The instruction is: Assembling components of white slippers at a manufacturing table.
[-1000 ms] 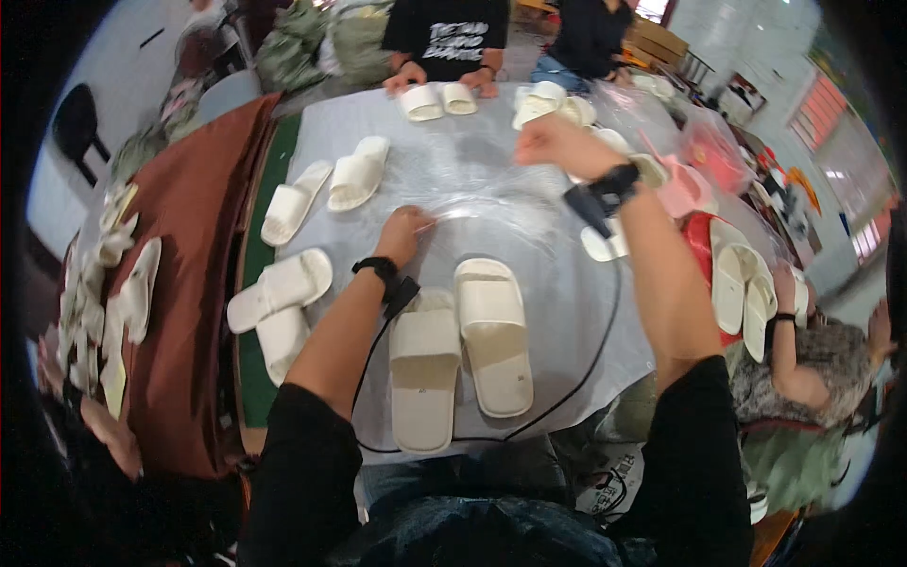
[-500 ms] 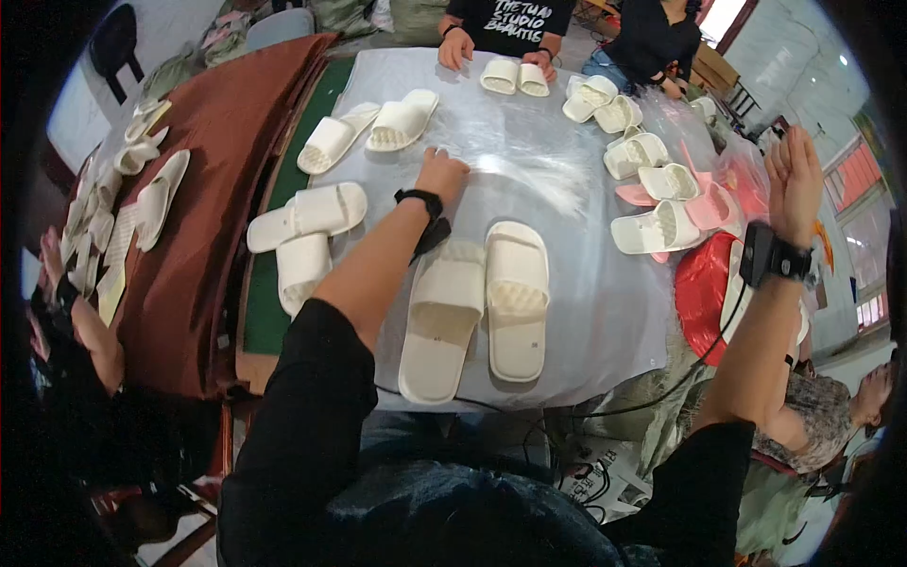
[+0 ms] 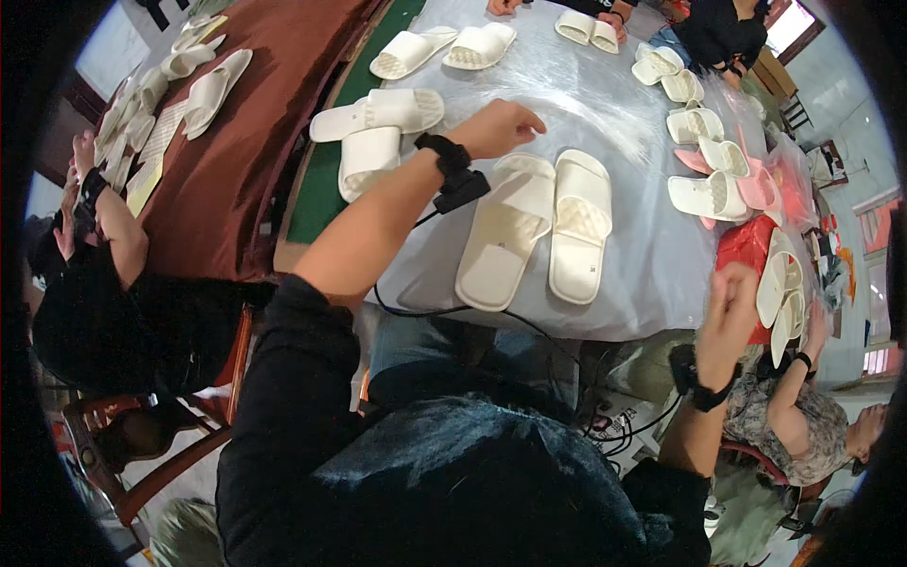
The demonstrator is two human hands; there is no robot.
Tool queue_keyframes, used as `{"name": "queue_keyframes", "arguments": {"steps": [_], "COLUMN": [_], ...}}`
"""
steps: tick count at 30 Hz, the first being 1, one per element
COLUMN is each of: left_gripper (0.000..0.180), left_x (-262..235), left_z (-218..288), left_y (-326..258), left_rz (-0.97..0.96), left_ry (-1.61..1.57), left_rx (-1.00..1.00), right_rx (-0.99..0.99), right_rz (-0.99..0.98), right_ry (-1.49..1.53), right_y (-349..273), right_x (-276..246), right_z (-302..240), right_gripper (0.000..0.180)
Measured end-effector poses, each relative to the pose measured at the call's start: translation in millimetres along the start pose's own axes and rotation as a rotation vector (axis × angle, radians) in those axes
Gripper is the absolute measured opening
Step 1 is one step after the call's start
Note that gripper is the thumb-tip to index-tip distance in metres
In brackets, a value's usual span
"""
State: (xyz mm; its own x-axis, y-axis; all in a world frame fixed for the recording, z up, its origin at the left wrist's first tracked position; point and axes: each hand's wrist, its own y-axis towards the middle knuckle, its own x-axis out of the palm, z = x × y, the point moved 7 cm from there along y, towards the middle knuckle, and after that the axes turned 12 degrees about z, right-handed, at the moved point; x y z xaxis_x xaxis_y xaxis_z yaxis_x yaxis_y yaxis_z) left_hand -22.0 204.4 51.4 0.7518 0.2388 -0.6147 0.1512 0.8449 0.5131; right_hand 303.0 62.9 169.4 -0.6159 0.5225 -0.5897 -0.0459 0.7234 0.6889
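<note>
My left hand (image 3: 501,128) hovers over the far side of a pair of cream slippers, its fingers curled and the index finger reaching a little forward. Its palm side is hidden, so I cannot see whether it holds anything. Side by side on the plastic-covered table lie the left slipper (image 3: 496,250) and the right slipper (image 3: 576,267), toes away from me. Thin clear plastic bags (image 3: 576,99) are spread just beyond that hand. My right hand (image 3: 729,307) is raised off the table's right edge beside a red bag (image 3: 742,244); its fingers are bent in, with nothing visible in them.
More cream slippers (image 3: 373,118) sit at the left, others (image 3: 707,196) at the right among pink ones (image 3: 759,187). A brown-covered table (image 3: 274,104) with slippers adjoins on the left. People work around the tables. A black cable (image 3: 416,312) runs along the front edge.
My view has shifted, so the table sits higher and further right. My right hand has dropped from its raised, stretched-out pose and its fingers have bent. The left hand has moved rightward, nearer the slipper toes.
</note>
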Motion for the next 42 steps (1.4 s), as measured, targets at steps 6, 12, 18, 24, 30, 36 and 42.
{"name": "queue_keyframes", "arguments": {"steps": [6, 12, 18, 24, 30, 36, 42], "left_gripper": [0.022, 0.02, 0.019, 0.017, 0.017, 0.025, 0.023], "left_x": [33, 31, 25, 19, 9, 7, -21], "left_z": [-21, -26, -24, -22, -23, -17, -20], "left_y": [-34, -46, -58, -63, -66, -59, -55], "left_rz": [-0.177, 0.023, 0.121, 0.122, 0.228, 0.161, 0.406], "left_ry": [0.052, 0.068, 0.058, 0.03, 0.096, 0.212, 0.379], "left_rx": [-0.258, -0.292, -0.281, -0.324, -0.395, -0.408, -0.305], "right_rx": [-0.267, -0.376, -0.348, -0.274, -0.193, -0.107, -0.08], "right_rz": [-0.124, -0.137, -0.185, -0.348, -0.309, -0.302, -0.29], "right_ry": [-0.011, -0.218, -0.323, -0.329, -0.102, -0.098, -0.102], "right_y": [-79, -109, -122, -123, -96, -91, -87], "right_x": [40, 73, 99, 129, 160, 177, 180], "right_z": [-35, -51, -50, -72, -81, -67, -60], "right_gripper": [0.011, 0.014, 0.016, 0.018, 0.019, 0.019, 0.02]}}
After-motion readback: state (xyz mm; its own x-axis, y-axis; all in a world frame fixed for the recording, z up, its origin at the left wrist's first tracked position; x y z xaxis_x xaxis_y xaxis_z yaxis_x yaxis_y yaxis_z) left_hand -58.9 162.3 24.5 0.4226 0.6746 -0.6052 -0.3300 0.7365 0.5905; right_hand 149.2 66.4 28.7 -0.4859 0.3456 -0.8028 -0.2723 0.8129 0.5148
